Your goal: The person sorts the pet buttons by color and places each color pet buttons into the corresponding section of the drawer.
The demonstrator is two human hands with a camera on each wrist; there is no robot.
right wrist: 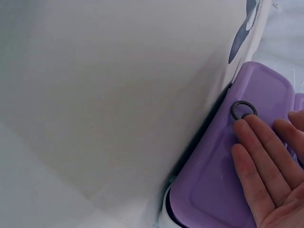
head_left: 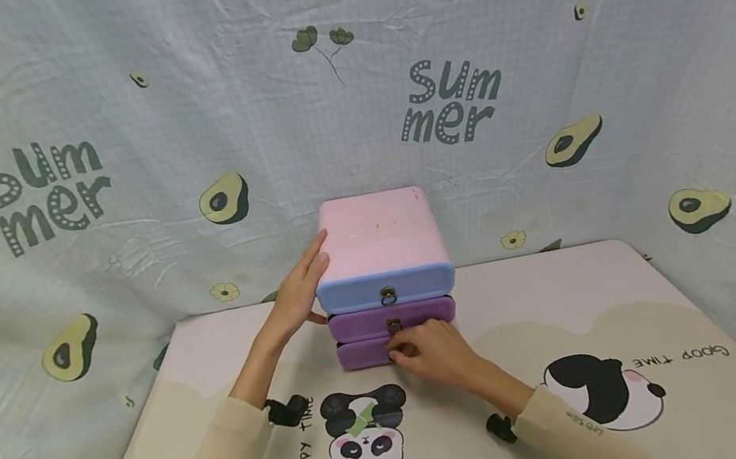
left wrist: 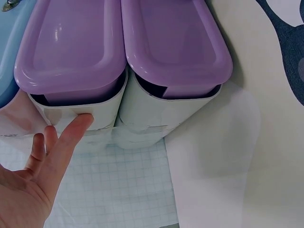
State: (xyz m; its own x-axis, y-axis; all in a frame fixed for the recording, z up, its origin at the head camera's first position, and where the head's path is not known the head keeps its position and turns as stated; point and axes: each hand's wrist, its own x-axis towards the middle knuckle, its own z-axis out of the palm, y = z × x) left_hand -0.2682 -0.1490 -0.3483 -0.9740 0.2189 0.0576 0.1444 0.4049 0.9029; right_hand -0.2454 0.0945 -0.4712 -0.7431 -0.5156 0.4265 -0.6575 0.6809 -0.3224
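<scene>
A small drawer tower stands against the back of the table: a pink box (head_left: 379,232) with a blue front (head_left: 350,296) above two purple drawers, a middle one (head_left: 358,326) and a bottom one (head_left: 359,355). Each front carries a dark ring pull. My left hand (head_left: 298,293) braces the left side of the tower with extended fingers; in the left wrist view, one fingertip (left wrist: 85,118) lies along the middle drawer's pale casing (left wrist: 102,114). My right hand (head_left: 434,351) is at the bottom drawer, its fairly straight fingertips right at the ring pull (right wrist: 243,110). Both purple fronts stand slightly out of their casings.
A pale cloth (head_left: 445,442) with panda prints covers the table. Behind the tower hangs a curtain (head_left: 537,203) printed with avocados and lettering, which also runs along both sides. Black wrist camera mounts (head_left: 288,410) sit at both cuffs.
</scene>
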